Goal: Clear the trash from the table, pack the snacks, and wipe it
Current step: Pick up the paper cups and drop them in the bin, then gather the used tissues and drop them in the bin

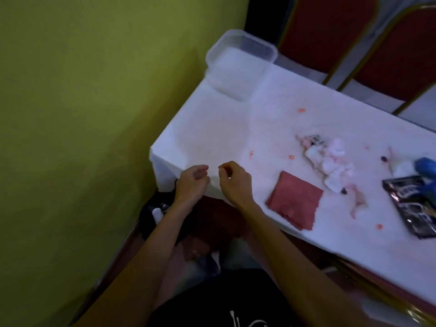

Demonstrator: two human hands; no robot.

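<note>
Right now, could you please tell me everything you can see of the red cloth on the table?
The red cloth is a dull pinkish-red fabric square, folded flat into layers, its edges showing at the near side. It lies on the white table close to the near edge, right of both hands, untouched, just short of the crumpled tissues.

Both hands (213,179) curl at the table (212,128) corner, near a red cloth (295,200).

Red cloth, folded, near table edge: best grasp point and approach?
Pinch the red cloth at its near-left corner, which sits closest to the right hand, coming in low from the table's front edge. It lies flat and folded, so a corner pinch should lift all the layers; nothing rests on it.
</note>
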